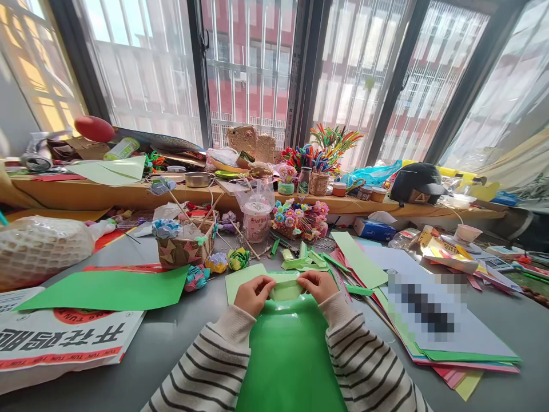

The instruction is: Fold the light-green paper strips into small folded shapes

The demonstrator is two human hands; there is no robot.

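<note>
Between my two hands is a small piece of light green paper (286,289), pinched at its left and right ends. My left hand (253,294) has thumb and fingers closed on the left end, and my right hand (318,286) grips the right end the same way. Just below the paper is a glossy green surface (294,355) reaching toward me between my sleeves. Beside my left hand lies a light green sheet (234,283), partly hidden by it. Folded green paper strips (306,258) are heaped just beyond my hands.
Left are a green sheet (107,288), a printed bag (64,343) and a basket (182,252) with paper flowers. A lidded cup (256,222) and crocheted flowers (295,217) stand ahead. Stacked paper (476,326) lies right. A crowded ledge (171,191) runs below the windows.
</note>
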